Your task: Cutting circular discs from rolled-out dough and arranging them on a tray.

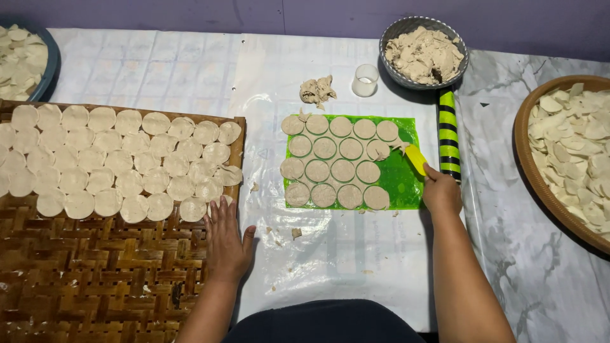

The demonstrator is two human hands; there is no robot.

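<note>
- Nearest to me, at the bottom middle of the frame, is my dark lap, with both forearms reaching up from it.
- My left hand (227, 240) lies flat and released, fingers spread, palm down on the edge of the woven bamboo tray (95, 279), just below the last dough rounds there. It holds nothing.
- My right hand (440, 190) is closed around a small yellow scraper (416, 159), its blade resting on the right side of the green mat (401, 181).
- The green mat sits at the middle of the frame on the plastic-covered tabletop (343, 260). It carries cut dough circles (333, 162) in four rows, lying close together; most of the trimmings between them seem lifted away, though a few shreds cling near the scraper.
- A lump of dough scraps (316, 90) lies just above the mat, beside a small round cutter cup (365, 80).
- The grey bowl (424, 54) at the upper middle holds more raw dough, so there seems to be more to roll and cut.
- The green-and-black striped rolling pin (448, 133) lies upright in the frame, just right of the mat.
- The tray at left has its upper half filled with laid-out rounds (121, 162); its lower half is bare weave, so I judge it about half filled.
- A basket of finished pieces (572, 149) sits at the right edge, and another dish of rounds (22, 57) at the upper left.
</note>
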